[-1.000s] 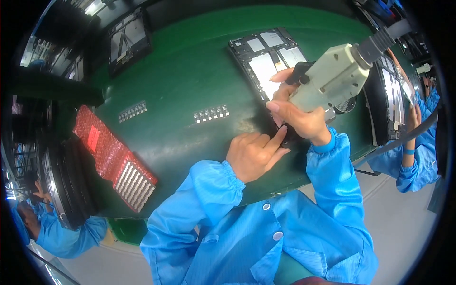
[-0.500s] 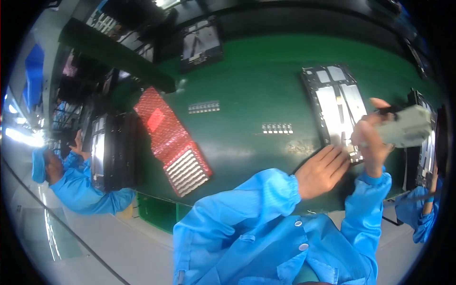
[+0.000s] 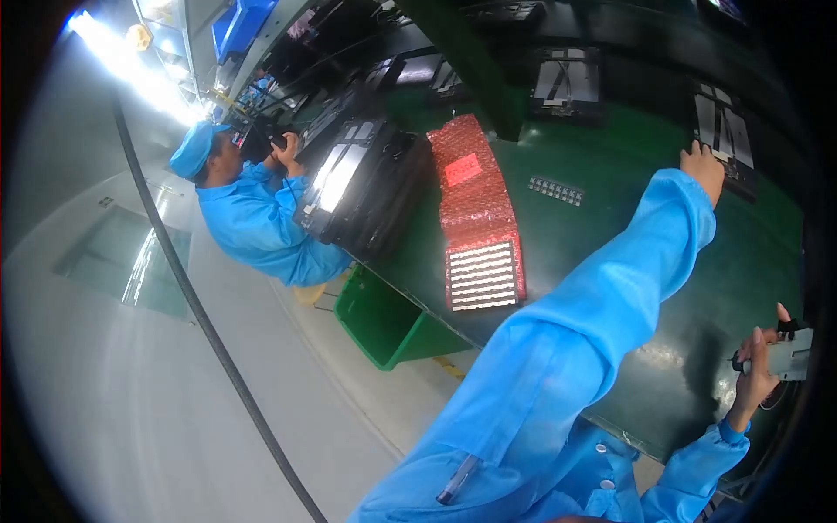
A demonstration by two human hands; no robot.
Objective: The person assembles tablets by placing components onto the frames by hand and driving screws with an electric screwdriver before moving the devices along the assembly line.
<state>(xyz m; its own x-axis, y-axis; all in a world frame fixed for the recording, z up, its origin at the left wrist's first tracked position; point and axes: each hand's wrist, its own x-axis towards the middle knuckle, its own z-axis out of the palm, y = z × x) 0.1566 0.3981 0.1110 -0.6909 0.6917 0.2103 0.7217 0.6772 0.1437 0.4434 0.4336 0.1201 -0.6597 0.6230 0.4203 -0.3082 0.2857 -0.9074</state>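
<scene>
My left arm reaches far across the bench. My left hand (image 3: 704, 172) is closed on the near left edge of a flat black-framed panel (image 3: 737, 139) with silver plates, which lies at the far right. Close to the bench's right side, my right hand (image 3: 757, 370) is wrapped round a pale grey power screwdriver (image 3: 791, 357). Its dark tip points left, apart from the panel. Left of my outstretched arm, a strip of small pale parts (image 3: 556, 191) lies on the green bench (image 3: 610, 157).
Red bubble wrap (image 3: 475, 205) lies left of the strip, with a tray of white strips (image 3: 482, 277) on its near end. Another panel (image 3: 567, 83) lies at the back. Beside stacked black panels (image 3: 375, 187) sits a co-worker (image 3: 253, 213). A green bin (image 3: 379, 318) stands below the bench edge.
My view has swung left. My left hand has moved away from me with the panel, which now lies farther back. My right hand has drawn the screwdriver off the panel.
</scene>
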